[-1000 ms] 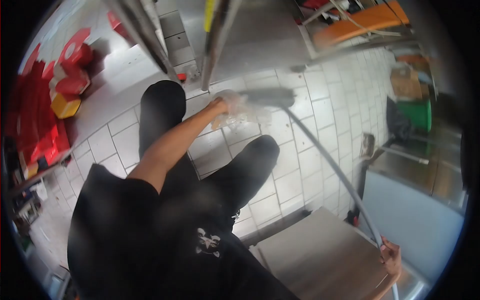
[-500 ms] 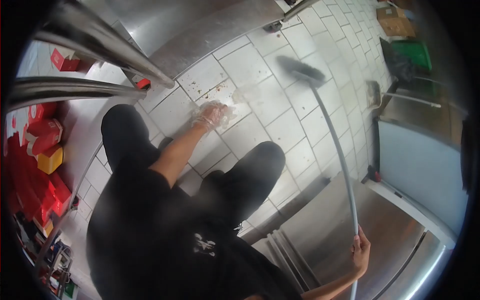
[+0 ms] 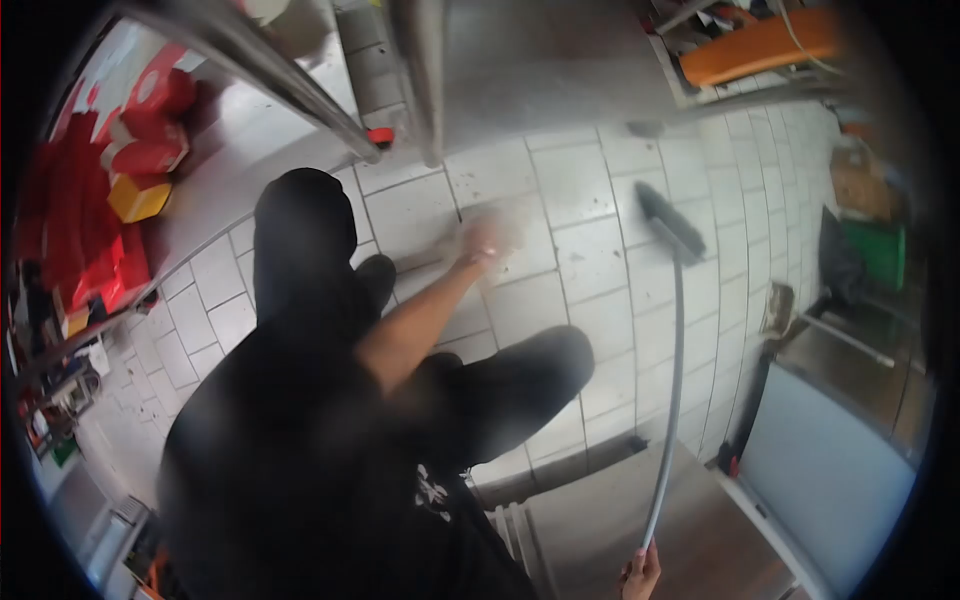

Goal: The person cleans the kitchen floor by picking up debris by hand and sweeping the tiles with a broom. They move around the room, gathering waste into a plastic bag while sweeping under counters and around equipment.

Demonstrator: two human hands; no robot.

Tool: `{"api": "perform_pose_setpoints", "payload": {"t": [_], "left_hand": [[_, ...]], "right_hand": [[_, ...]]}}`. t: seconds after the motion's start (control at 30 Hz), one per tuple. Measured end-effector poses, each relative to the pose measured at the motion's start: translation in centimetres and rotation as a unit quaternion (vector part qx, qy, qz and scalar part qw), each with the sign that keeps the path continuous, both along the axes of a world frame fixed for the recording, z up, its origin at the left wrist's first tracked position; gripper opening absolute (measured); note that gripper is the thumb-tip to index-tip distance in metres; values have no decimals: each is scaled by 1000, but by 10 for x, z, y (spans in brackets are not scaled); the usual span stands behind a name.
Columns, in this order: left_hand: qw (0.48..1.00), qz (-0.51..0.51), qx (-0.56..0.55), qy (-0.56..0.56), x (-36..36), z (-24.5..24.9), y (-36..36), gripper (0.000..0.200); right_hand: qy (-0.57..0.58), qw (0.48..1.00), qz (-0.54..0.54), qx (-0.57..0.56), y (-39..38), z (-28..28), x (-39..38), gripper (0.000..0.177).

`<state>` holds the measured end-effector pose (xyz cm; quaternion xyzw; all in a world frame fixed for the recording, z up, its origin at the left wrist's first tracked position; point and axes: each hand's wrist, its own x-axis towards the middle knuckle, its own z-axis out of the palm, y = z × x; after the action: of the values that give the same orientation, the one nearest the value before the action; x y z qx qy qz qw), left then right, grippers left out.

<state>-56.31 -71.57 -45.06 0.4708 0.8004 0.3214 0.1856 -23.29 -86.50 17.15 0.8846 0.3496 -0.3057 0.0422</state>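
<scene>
My left hand [image 3: 482, 240], in what looks like a clear glove, is low over the white tiled floor [image 3: 520, 305] in front of my knees. Motion smears its fingers, so what it holds, if anything, cannot be made out. At the bottom edge my right hand [image 3: 641, 575] is wrapped round the long grey pole of a broom [image 3: 675, 370]. The dark brush head [image 3: 670, 222] rests on the tiles to the right of my left hand. Small dark specks [image 3: 470, 180] dot the tiles near my left hand.
Metal legs [image 3: 420, 90] stand at the upper left, beside red boxes [image 3: 160, 95] and a yellow one [image 3: 140, 198]. A steel surface [image 3: 640, 520] is at the lower right, near a pale blue panel [image 3: 830, 470]. A green crate [image 3: 878, 252] and cardboard box [image 3: 860, 185] are far right.
The view has shifted and turned. My left hand now looks more blurred and stays low over the floor. The right hand still grips the pole, now nearer the bottom edge; fewer brown crumbs show.
</scene>
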Motion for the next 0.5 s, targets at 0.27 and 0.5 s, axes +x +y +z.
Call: {"api": "perform_pose_setpoints", "payload": {"t": [0.27,0.5], "left_hand": [[960,232,-156,-8,-156,148,-6,65],[924,-88,-298,224,-238,29,52,60]], "right_hand": [[24,999,12,28,1,-7,10,35],[16,999,-25,38,-13,-15,4,37]]}}
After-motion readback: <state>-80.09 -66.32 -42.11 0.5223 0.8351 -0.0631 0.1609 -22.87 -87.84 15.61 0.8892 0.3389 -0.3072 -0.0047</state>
